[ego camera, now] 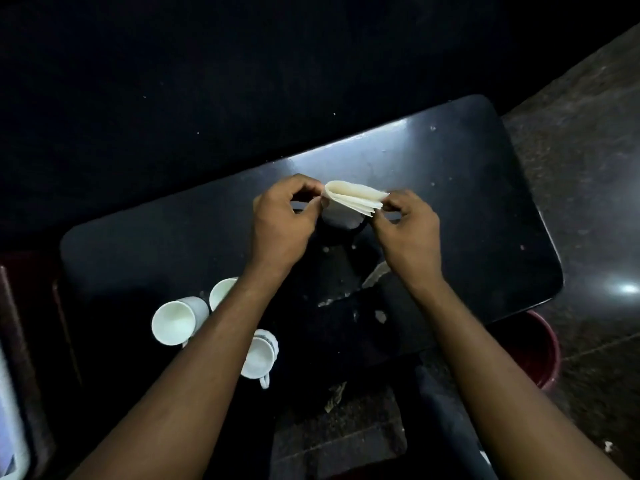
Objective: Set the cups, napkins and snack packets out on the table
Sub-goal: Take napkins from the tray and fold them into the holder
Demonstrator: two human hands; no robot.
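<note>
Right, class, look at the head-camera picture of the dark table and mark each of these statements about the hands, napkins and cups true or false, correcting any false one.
1. Both hands hold the folded napkins. True: left hand and right hand each pinch one end.
2. The napkins lie flat on the table. False: they are held above it.
3. Three white cups sit near the left forearm. True.
4. The cups stand by the right hand. False: they are on the left side.
5. A red bucket stands beyond the table's right edge. True.
</note>
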